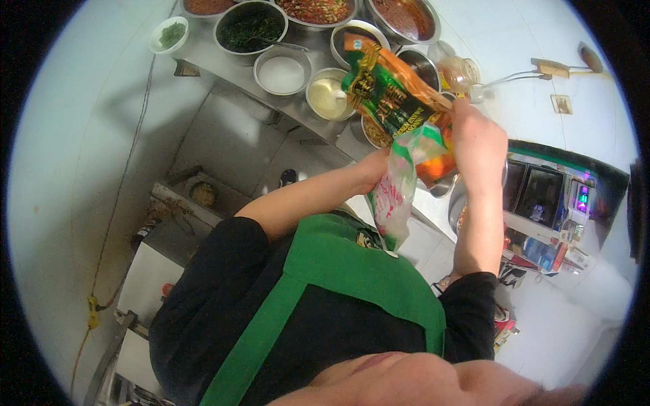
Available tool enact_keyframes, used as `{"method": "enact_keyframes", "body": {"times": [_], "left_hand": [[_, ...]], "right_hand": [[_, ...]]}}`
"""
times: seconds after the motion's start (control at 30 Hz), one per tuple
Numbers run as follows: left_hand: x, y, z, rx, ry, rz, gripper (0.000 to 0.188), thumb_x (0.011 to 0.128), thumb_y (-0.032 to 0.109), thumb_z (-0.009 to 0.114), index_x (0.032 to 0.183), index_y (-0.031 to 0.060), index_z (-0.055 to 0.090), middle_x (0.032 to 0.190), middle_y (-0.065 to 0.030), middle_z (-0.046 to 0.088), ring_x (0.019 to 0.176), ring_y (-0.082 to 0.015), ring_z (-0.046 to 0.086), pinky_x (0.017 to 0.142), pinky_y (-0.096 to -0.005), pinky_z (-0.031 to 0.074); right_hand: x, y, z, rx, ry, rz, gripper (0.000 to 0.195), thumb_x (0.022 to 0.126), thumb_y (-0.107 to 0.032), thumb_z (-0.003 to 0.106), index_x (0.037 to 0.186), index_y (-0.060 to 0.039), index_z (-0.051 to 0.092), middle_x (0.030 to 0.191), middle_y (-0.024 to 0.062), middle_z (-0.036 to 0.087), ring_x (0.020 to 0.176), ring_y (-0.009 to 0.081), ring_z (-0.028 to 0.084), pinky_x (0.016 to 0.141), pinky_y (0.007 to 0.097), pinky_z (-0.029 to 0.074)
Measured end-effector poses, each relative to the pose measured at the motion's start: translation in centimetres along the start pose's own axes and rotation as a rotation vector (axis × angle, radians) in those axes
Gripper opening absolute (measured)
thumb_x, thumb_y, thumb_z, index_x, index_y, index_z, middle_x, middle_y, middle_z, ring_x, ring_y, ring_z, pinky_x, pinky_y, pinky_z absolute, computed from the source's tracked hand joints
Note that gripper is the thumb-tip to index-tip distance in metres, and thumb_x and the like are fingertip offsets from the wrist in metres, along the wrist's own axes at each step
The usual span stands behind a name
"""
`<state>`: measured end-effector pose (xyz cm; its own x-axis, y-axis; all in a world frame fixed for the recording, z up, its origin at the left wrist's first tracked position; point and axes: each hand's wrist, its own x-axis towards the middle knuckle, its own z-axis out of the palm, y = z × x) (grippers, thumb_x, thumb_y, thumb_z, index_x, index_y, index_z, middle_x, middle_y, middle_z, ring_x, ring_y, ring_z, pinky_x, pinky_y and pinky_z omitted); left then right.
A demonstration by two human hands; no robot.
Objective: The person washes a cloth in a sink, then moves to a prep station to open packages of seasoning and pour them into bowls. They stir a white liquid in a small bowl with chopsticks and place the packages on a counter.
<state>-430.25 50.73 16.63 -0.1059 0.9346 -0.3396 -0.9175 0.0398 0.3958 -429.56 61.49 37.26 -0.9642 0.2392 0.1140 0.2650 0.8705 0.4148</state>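
Observation:
My right hand (477, 137) grips the edge of a large green and orange seasoning packet (391, 96), which bears writing and is tilted over the bowls. A crumpled translucent plastic bag (398, 188) with green and pink print hangs between my hands, against the packet's lower part. My left hand (375, 170) is at the left side of this bag, its fingers mostly hidden behind bag and packet, so its hold is unclear. Just left of the packet are a steel bowl of pale yellow powder (327, 96) and a bowl of white granules (282, 72). Part of a bowl of brownish food (375, 133) shows beneath.
Along the steel counter (228, 81) stand a bowl of chopped greens (249, 30) with a spoon, bowls of red chopped food (315, 9) and red sauce (406, 18), and a small white bowl (169, 35). A clear plastic jar (459, 73) is near the wall. Shelves (538, 233) stand at right.

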Motion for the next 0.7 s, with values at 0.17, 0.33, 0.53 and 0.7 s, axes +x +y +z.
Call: {"method": "enact_keyframes", "body": {"times": [0.17, 0.33, 0.53, 0.7], "left_hand": [[0.3, -0.1, 0.2, 0.028, 0.004, -0.021, 0.035, 0.094, 0.023, 0.058, 0.123, 0.0045, 0.055, 0.104, -0.0083, 0.065, 0.089, -0.0184, 0.063, 0.078, -0.0352, 0.053], [0.5, -1.0, 0.2, 0.023, 0.021, 0.003, 0.036, 0.095, 0.025, 0.058, 0.123, 0.0037, 0.055, 0.105, -0.0082, 0.065, 0.089, -0.0181, 0.063, 0.079, -0.0356, 0.053], [0.1, -0.4, 0.4, 0.035, 0.037, -0.011, 0.043, 0.099, 0.033, 0.052, 0.129, 0.0015, 0.051, 0.114, -0.0102, 0.064, 0.099, -0.0193, 0.064, 0.086, -0.0370, 0.053], [-1.5, 1.0, 0.9, 0.051, 0.098, -0.041, 0.051, 0.099, 0.037, 0.053, 0.134, 0.0002, 0.047, 0.116, -0.0106, 0.063, 0.103, -0.0181, 0.061, 0.088, -0.0347, 0.050]], "right_hand": [[0.1, 0.1, -0.1, 0.000, -0.066, 0.003, 0.003, 0.083, -0.010, 0.054, 0.081, -0.0080, 0.054, 0.071, 0.0107, 0.064, 0.064, 0.0316, 0.067, 0.054, 0.0419, 0.052], [0.0, 0.2, 0.0, 0.007, -0.068, 0.007, 0.005, 0.084, -0.012, 0.053, 0.082, -0.0089, 0.055, 0.073, 0.0109, 0.065, 0.066, 0.0322, 0.067, 0.055, 0.0429, 0.052], [-1.6, 1.6, 1.9, 0.077, -0.101, 0.130, 0.012, 0.091, -0.020, 0.052, 0.086, -0.0092, 0.055, 0.075, 0.0140, 0.065, 0.069, 0.0361, 0.065, 0.060, 0.0471, 0.051], [-4.4, 1.9, 3.2, 0.222, -0.158, 0.321, 0.016, 0.094, -0.024, 0.052, 0.091, -0.0098, 0.059, 0.078, 0.0164, 0.066, 0.073, 0.0390, 0.065, 0.063, 0.0493, 0.051]]}}
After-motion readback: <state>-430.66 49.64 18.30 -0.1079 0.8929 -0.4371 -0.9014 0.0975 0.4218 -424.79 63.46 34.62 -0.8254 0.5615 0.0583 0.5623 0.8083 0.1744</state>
